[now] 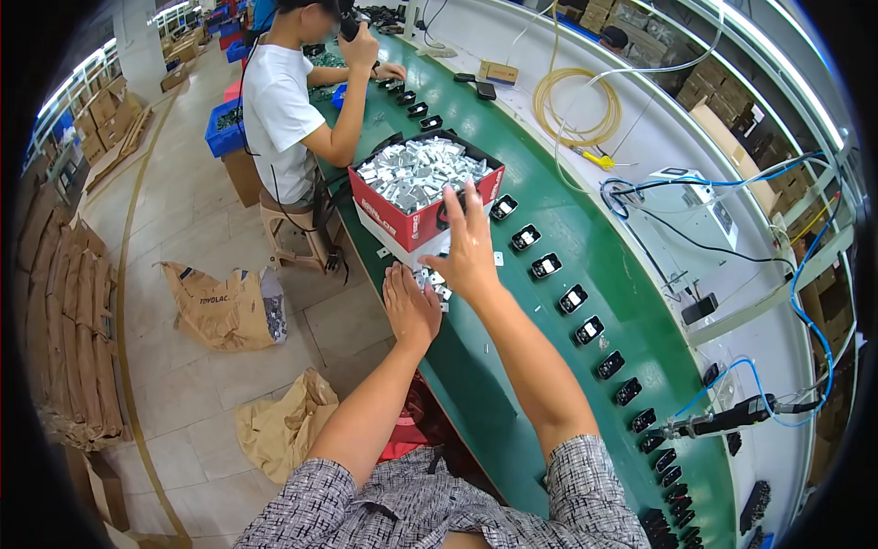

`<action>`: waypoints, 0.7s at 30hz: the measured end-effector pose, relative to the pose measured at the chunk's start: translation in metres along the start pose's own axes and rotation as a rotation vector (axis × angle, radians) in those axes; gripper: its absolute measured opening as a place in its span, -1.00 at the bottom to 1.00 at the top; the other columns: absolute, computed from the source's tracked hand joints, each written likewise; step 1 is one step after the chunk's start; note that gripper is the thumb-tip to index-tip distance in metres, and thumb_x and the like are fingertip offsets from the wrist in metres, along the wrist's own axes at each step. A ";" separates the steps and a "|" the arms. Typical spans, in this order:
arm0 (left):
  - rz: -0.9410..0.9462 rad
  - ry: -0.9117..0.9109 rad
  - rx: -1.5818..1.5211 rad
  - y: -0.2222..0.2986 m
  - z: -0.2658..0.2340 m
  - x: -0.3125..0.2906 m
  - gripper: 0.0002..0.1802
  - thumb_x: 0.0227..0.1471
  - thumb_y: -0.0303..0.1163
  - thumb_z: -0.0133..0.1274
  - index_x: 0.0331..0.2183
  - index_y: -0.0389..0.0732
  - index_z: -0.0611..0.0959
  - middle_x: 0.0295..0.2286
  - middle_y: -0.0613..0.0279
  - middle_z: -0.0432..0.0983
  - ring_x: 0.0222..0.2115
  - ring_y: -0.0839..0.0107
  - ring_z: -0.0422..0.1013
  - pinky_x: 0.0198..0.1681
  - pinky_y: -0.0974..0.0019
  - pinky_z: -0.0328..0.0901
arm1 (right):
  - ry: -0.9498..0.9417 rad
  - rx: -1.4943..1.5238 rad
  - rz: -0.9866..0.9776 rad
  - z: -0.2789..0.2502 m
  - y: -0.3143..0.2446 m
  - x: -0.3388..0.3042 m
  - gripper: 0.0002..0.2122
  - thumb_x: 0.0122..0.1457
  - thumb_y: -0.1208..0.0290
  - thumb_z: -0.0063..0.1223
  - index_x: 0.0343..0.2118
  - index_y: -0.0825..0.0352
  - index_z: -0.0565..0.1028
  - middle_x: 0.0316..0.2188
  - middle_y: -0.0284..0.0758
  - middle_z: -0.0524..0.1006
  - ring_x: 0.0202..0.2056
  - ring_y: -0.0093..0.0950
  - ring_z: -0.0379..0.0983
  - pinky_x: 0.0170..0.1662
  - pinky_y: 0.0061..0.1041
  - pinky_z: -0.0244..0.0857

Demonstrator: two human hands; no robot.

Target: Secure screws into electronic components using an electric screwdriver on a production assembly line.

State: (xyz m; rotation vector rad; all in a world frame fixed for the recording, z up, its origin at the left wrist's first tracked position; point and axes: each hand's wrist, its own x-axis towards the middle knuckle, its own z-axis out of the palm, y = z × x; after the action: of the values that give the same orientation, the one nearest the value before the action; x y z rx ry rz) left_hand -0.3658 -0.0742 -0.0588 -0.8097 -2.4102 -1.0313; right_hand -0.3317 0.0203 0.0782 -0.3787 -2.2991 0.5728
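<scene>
From the head camera, the person's left hand (409, 306) lies flat, palm down, on the green counter (512, 366), fingers (398, 276) released, touching a small heap of silver metal parts (437, 284). The right hand (468, 252) hovers with fingers spread and holds nothing, just in front of the red box (402, 218) filled with the same silver parts. A row of black housings (585, 316) runs along the counter to the right. A co-worker (283, 110) sits beyond the box.
</scene>
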 end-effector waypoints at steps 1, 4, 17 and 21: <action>-0.005 0.001 -0.003 -0.003 -0.001 -0.002 -0.39 0.10 -0.34 0.07 0.09 -0.54 0.40 0.14 -0.31 0.32 0.21 -0.21 0.24 0.34 -0.03 0.09 | -0.115 -0.217 -0.004 0.002 -0.011 0.010 0.09 -0.21 0.48 0.54 0.44 0.05 0.09 0.46 -0.08 -0.01 0.36 0.17 0.09 0.31 0.03 0.20; 0.005 -0.003 -0.014 0.003 0.001 -0.004 -0.39 0.08 -0.34 0.08 0.08 -0.55 0.40 0.14 -0.32 0.32 0.20 -0.22 0.24 0.34 -0.03 0.09 | -0.155 -0.418 -0.047 0.015 0.001 0.016 0.14 -0.27 0.52 0.55 0.44 -0.09 0.09 0.49 -0.11 -0.11 0.36 0.28 0.01 0.33 0.07 0.18; 0.016 -0.013 -0.011 0.003 0.004 -0.011 -0.35 0.07 -0.33 0.10 0.10 -0.56 0.38 0.14 -0.33 0.31 0.21 -0.22 0.23 0.35 -0.03 0.07 | 0.022 -0.429 -0.111 0.036 0.014 0.016 0.08 -0.19 0.68 0.40 0.44 -0.08 0.08 0.50 -0.15 -0.09 0.40 0.22 -0.01 0.16 -0.06 0.44; 0.025 -0.037 -0.001 0.016 0.000 -0.027 -0.34 0.09 -0.34 0.08 0.13 -0.56 0.36 0.16 -0.30 0.30 0.23 -0.21 0.21 0.36 -0.04 0.05 | 0.026 -0.110 -0.009 0.005 0.026 -0.010 -0.04 -0.10 0.70 0.31 0.42 0.04 0.14 0.45 -0.14 0.08 0.36 0.03 0.16 0.14 -0.16 0.44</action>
State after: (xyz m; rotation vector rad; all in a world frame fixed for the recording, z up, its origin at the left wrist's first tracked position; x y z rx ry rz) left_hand -0.3356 -0.0746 -0.0658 -0.8640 -2.4245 -1.0172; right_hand -0.3261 0.0371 0.0559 -0.4257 -2.3122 0.4357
